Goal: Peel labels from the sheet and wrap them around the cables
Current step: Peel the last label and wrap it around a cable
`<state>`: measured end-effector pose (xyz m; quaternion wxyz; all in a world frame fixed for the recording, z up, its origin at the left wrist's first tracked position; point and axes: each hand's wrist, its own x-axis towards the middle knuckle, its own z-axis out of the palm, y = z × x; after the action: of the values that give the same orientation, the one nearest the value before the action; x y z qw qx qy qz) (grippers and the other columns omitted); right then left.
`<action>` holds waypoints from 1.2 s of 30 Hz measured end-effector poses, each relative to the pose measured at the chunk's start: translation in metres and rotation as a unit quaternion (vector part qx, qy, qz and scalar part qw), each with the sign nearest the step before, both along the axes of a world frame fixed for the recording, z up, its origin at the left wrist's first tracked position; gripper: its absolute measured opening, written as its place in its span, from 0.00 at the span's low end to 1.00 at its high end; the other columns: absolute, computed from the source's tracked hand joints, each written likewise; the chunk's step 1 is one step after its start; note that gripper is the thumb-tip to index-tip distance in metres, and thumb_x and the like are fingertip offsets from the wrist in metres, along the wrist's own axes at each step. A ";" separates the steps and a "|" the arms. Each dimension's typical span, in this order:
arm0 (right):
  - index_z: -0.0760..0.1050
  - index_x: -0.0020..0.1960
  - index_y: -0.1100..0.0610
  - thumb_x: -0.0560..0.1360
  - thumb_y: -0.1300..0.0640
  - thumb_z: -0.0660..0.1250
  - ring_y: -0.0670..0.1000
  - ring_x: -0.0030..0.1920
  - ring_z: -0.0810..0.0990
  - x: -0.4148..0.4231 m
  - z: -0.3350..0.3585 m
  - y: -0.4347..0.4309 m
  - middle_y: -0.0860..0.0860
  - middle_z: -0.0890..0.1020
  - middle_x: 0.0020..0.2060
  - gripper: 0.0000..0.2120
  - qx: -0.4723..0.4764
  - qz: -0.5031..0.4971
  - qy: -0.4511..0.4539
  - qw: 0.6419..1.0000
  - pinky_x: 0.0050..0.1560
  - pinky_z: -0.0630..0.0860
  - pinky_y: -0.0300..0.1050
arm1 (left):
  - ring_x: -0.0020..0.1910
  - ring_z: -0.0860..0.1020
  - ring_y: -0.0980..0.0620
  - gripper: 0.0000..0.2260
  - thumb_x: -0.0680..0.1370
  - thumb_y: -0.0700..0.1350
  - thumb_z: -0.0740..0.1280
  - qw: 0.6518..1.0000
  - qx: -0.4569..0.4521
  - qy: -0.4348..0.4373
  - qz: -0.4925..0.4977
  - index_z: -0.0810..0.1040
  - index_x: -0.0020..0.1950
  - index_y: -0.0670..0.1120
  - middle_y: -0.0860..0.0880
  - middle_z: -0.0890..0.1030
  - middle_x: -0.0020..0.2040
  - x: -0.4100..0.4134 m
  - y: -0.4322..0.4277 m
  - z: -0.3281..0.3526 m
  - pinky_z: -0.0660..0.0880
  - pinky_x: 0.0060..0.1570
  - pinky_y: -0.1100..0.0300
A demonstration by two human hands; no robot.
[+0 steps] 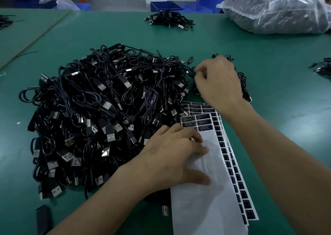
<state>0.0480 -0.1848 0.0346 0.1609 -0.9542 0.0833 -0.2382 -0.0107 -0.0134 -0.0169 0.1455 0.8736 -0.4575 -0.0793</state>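
Plastic bag [232,4] holds cables [286,14]; right hand [218,80] pinches cable [189,71]; left hand [172,156] on label sheet [206,199], grip unclear.

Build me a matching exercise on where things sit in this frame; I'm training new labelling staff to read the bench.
Things:
1. left hand
2. right hand
3. clear plastic bag
4. small cable heap

Places:
A. far middle of the green table
B. resting on the white label sheet
C. far right of the table
D. at the right edge of the big cable pile, fingers curled on a cable

Pairs: 1-B, 2-D, 3-C, 4-A.
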 end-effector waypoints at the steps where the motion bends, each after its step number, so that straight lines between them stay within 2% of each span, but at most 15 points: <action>1: 0.84 0.53 0.55 0.80 0.58 0.62 0.54 0.47 0.81 -0.004 0.001 0.010 0.54 0.84 0.48 0.11 0.024 0.032 0.004 0.999 0.50 0.80 0.48 | 0.63 0.62 0.59 0.31 0.70 0.74 0.65 1.000 -0.002 0.000 0.000 0.73 0.70 0.63 0.64 0.67 0.68 0.000 0.000 0.000 0.56 0.56 0.61; 3: 0.83 0.49 0.53 0.79 0.55 0.63 0.52 0.40 0.82 -0.012 0.002 0.028 0.50 0.84 0.42 0.10 0.025 0.076 0.028 0.996 0.43 0.80 0.46 | 0.62 0.62 0.60 0.31 0.70 0.73 0.66 1.000 -0.008 0.008 0.003 0.74 0.69 0.63 0.64 0.68 0.68 -0.001 0.000 0.000 0.55 0.56 0.62; 6: 0.81 0.49 0.52 0.79 0.53 0.64 0.53 0.41 0.81 -0.015 0.001 0.040 0.49 0.82 0.41 0.08 0.019 0.099 0.056 0.993 0.40 0.79 0.47 | 0.63 0.62 0.61 0.31 0.70 0.72 0.66 1.000 -0.005 0.013 0.007 0.73 0.70 0.63 0.65 0.67 0.68 -0.002 0.000 0.001 0.54 0.56 0.63; 8: 0.79 0.48 0.52 0.79 0.50 0.65 0.50 0.40 0.79 -0.017 0.003 0.042 0.45 0.79 0.38 0.07 0.038 0.105 0.006 0.994 0.37 0.75 0.45 | 0.63 0.62 0.61 0.31 0.70 0.72 0.67 1.000 -0.003 0.021 0.013 0.73 0.70 0.63 0.65 0.67 0.66 -0.002 -0.001 0.003 0.54 0.57 0.63; 10: 0.79 0.54 0.50 0.78 0.46 0.66 0.47 0.41 0.75 -0.018 0.007 0.045 0.40 0.73 0.36 0.10 0.032 0.154 -0.011 0.987 0.38 0.71 0.43 | 0.61 0.62 0.61 0.31 0.70 0.71 0.68 0.999 -0.004 0.030 0.017 0.73 0.70 0.62 0.64 0.67 0.64 -0.002 -0.002 0.005 0.55 0.58 0.63; 13: 0.71 0.71 0.45 0.79 0.40 0.64 0.45 0.46 0.72 -0.021 0.008 0.054 0.38 0.68 0.42 0.22 -0.005 0.241 0.119 0.963 0.48 0.74 0.48 | 0.62 0.61 0.61 0.30 0.70 0.69 0.69 0.999 -0.013 0.033 0.019 0.74 0.69 0.61 0.62 0.68 0.63 -0.004 0.000 0.007 0.56 0.63 0.63; 16: 0.70 0.66 0.43 0.78 0.36 0.63 0.47 0.43 0.76 -0.025 0.002 0.062 0.41 0.74 0.43 0.20 -0.028 0.231 0.177 0.956 0.41 0.71 0.48 | 0.66 0.61 0.59 0.27 0.70 0.69 0.70 0.999 -0.016 0.021 0.025 0.76 0.66 0.59 0.59 0.70 0.65 -0.005 0.001 0.009 0.56 0.69 0.61; 18: 0.70 0.55 0.48 0.78 0.39 0.66 0.50 0.38 0.77 -0.027 0.000 0.065 0.47 0.78 0.38 0.15 0.028 0.233 0.142 0.962 0.36 0.73 0.49 | 0.67 0.62 0.57 0.27 0.70 0.69 0.69 0.999 -0.010 0.019 0.028 0.76 0.66 0.59 0.58 0.71 0.67 -0.004 0.001 0.010 0.58 0.72 0.57; 20: 0.69 0.48 0.51 0.77 0.48 0.70 0.51 0.37 0.79 -0.030 -0.001 0.065 0.49 0.79 0.37 0.11 0.105 0.243 0.099 0.959 0.37 0.76 0.47 | 0.64 0.61 0.61 0.27 0.70 0.70 0.69 0.999 -0.013 0.027 0.030 0.76 0.65 0.60 0.60 0.71 0.65 -0.004 0.001 0.009 0.59 0.70 0.58; 23: 0.70 0.42 0.52 0.75 0.62 0.70 0.43 0.31 0.73 -0.036 0.001 0.055 0.46 0.77 0.35 0.10 0.200 0.225 -0.007 0.953 0.32 0.71 0.35 | 0.55 0.61 0.65 0.27 0.69 0.69 0.71 0.998 -0.023 0.042 0.038 0.77 0.64 0.60 0.64 0.69 0.59 -0.003 0.001 0.008 0.57 0.61 0.63; 25: 0.72 0.41 0.50 0.74 0.65 0.70 0.43 0.31 0.75 -0.041 0.003 0.043 0.46 0.78 0.34 0.12 0.286 0.187 -0.073 0.937 0.33 0.73 0.35 | 0.55 0.65 0.65 0.27 0.68 0.69 0.72 0.998 -0.028 0.045 0.042 0.78 0.64 0.61 0.65 0.69 0.57 -0.002 0.000 0.008 0.58 0.59 0.64; 27: 0.71 0.44 0.49 0.75 0.65 0.69 0.49 0.34 0.80 -0.047 0.000 0.029 0.50 0.80 0.36 0.12 0.397 0.155 -0.123 0.896 0.35 0.77 0.40 | 0.53 0.66 0.66 0.26 0.68 0.68 0.73 0.997 -0.035 0.054 0.041 0.79 0.63 0.61 0.65 0.71 0.58 -0.002 0.000 0.008 0.60 0.59 0.64; 29: 0.71 0.49 0.51 0.76 0.65 0.68 0.49 0.35 0.80 -0.052 -0.003 0.020 0.51 0.79 0.38 0.11 0.516 0.144 -0.134 0.834 0.38 0.77 0.41 | 0.51 0.65 0.67 0.26 0.68 0.68 0.73 0.997 -0.041 0.056 0.045 0.78 0.63 0.61 0.65 0.72 0.59 -0.001 0.000 0.007 0.60 0.58 0.64; 33: 0.75 0.55 0.59 0.81 0.68 0.61 0.52 0.37 0.82 -0.058 -0.004 0.023 0.56 0.80 0.41 0.08 0.729 0.142 -0.071 0.666 0.41 0.81 0.47 | 0.54 0.64 0.65 0.27 0.69 0.69 0.71 0.998 -0.030 0.035 0.044 0.77 0.65 0.61 0.65 0.70 0.61 -0.002 -0.001 0.003 0.57 0.58 0.65; 36: 0.80 0.54 0.63 0.81 0.67 0.59 0.52 0.35 0.83 -0.061 0.007 0.035 0.55 0.82 0.36 0.11 0.790 0.224 -0.020 0.570 0.40 0.82 0.48 | 0.52 0.66 0.67 0.24 0.70 0.67 0.71 0.997 -0.051 0.043 0.036 0.78 0.63 0.60 0.65 0.72 0.57 -0.001 0.001 0.004 0.60 0.58 0.66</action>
<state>-0.0129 -0.1498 0.0418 0.9007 -0.4309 0.0183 -0.0527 -0.0121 -0.0122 -0.0133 0.2124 0.8768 -0.4223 -0.0876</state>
